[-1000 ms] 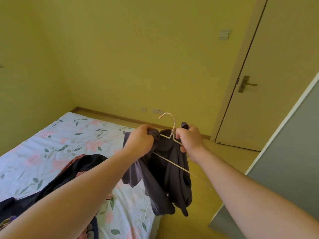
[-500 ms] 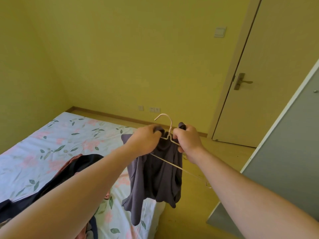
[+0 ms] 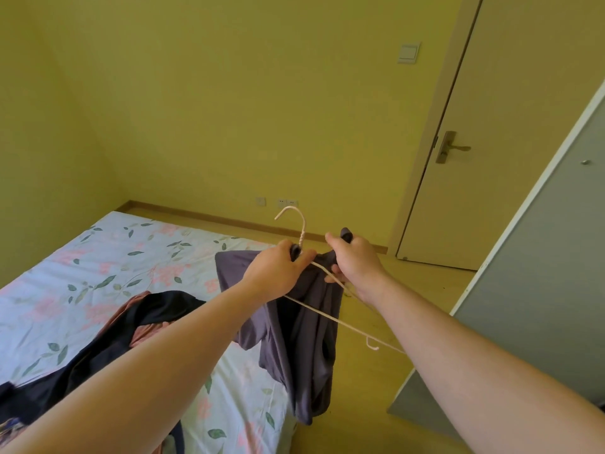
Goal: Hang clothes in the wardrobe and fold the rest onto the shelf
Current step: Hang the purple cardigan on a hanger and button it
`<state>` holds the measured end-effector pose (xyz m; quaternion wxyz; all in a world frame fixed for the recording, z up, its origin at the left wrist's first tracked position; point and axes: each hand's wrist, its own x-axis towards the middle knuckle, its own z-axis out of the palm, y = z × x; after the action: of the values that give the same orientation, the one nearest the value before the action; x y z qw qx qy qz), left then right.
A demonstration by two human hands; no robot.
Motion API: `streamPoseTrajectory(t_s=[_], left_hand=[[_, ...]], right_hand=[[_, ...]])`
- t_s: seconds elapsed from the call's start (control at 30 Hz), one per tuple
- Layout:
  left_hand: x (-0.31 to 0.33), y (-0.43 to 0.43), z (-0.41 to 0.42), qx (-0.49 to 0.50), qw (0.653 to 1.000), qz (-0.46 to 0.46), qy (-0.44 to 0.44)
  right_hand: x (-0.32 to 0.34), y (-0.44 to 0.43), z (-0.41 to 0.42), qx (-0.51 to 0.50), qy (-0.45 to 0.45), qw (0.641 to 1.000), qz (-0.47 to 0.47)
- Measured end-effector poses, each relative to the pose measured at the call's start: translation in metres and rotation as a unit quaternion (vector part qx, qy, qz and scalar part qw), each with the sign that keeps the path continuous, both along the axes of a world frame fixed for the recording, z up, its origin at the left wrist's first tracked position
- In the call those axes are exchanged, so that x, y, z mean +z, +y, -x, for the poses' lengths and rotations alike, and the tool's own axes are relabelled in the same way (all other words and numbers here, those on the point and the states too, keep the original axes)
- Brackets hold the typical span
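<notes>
item: grey-purple garment (image 3: 299,339), centre of the frame, hanging limp and creased over the bed corner. thin, soft fabric, bunching at the collar, one sleeve drooping to the left.

it is being worked onto a white wire hanger (image 3: 302,234). the hook is pointing up above the hands. the lower bar is jutting toward the lower right, mostly outside the cloth.

left hand (image 3: 278,268) is gripping the collar and the hanger neck together. right hand (image 3: 357,262) is clutching the bunched fabric at the other shoulder, with wire passing under its fingers.

progress, as a judgement: early. this garment is not yet sitting properly on the hanger, and nothing is showing as hung or folded.

remaining: dark and pink clothes (image 3: 108,335) are lying heaped on the floral bed (image 3: 82,257), lower left.

grey wardrobe door (image 3: 540,290) is filling the right edge; the interior and shelf are not in view.
</notes>
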<state>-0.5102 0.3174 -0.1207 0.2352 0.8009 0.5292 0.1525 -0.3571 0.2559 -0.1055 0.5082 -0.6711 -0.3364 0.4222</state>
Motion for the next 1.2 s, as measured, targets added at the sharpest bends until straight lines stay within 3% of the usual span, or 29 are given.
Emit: streamPoseTrajectory(t_s=[0.07, 0.17, 0.3, 0.4, 0.43, 0.57, 0.63, 0.7, 0.77, 0.87, 0.9, 0.97, 1.0, 1.07, 1.2], left_hand=[[0.000, 0.010, 0.009, 0.025, 1.000, -0.005, 0.011], [0.003, 0.023, 0.022, 0.025, 0.998, -0.023, 0.044], [0.006, 0.037, 0.034, 0.033, 0.997, -0.036, 0.055], [0.007, 0.045, 0.040, 0.030, 0.996, -0.050, 0.069], [0.006, 0.046, 0.040, 0.028, 0.996, -0.055, 0.071], [0.005, 0.043, 0.033, 0.045, 0.993, -0.083, 0.065], [0.006, 0.043, 0.030, 0.065, 0.990, -0.105, 0.066], [0.008, 0.045, 0.030, 0.082, 0.987, -0.120, 0.069], [0.012, 0.049, 0.032, 0.100, 0.985, -0.128, 0.063], [0.024, 0.057, 0.039, 0.135, 0.980, -0.136, 0.054], [0.027, 0.060, 0.042, 0.143, 0.978, -0.140, 0.053], [0.030, 0.063, 0.046, 0.147, 0.977, -0.146, 0.055], [0.030, 0.063, 0.046, 0.144, 0.977, -0.147, 0.059], [0.027, 0.061, 0.045, 0.135, 0.978, -0.144, 0.065], [0.022, 0.055, 0.044, 0.137, 0.980, -0.134, 0.053]], right_hand=[[-0.002, -0.004, -0.015, 0.020, -0.145, 0.987, 0.064], [-0.008, -0.010, -0.041, 0.055, -0.318, 0.939, 0.118], [-0.013, -0.018, -0.068, 0.111, -0.432, 0.877, 0.179], [-0.015, -0.021, -0.082, 0.113, -0.547, 0.800, 0.217], [-0.016, -0.021, -0.084, 0.115, -0.552, 0.798, 0.213], [-0.016, -0.015, -0.078, 0.078, -0.453, 0.875, 0.148], [-0.014, -0.014, -0.074, 0.045, -0.479, 0.866, 0.137], [-0.009, -0.014, -0.072, 0.030, -0.520, 0.835, 0.180], [-0.009, -0.010, -0.076, 0.034, -0.517, 0.828, 0.214], [-0.015, -0.011, -0.094, 0.132, -0.403, 0.884, 0.197], [-0.020, -0.013, -0.099, 0.176, -0.374, 0.887, 0.203], [-0.030, -0.016, -0.104, 0.216, -0.403, 0.851, 0.260], [-0.035, -0.015, -0.104, 0.194, -0.429, 0.840, 0.270], [-0.042, -0.012, -0.098, 0.095, -0.439, 0.863, 0.232], [-0.042, 0.003, -0.078, -0.038, -0.289, 0.941, 0.169]])
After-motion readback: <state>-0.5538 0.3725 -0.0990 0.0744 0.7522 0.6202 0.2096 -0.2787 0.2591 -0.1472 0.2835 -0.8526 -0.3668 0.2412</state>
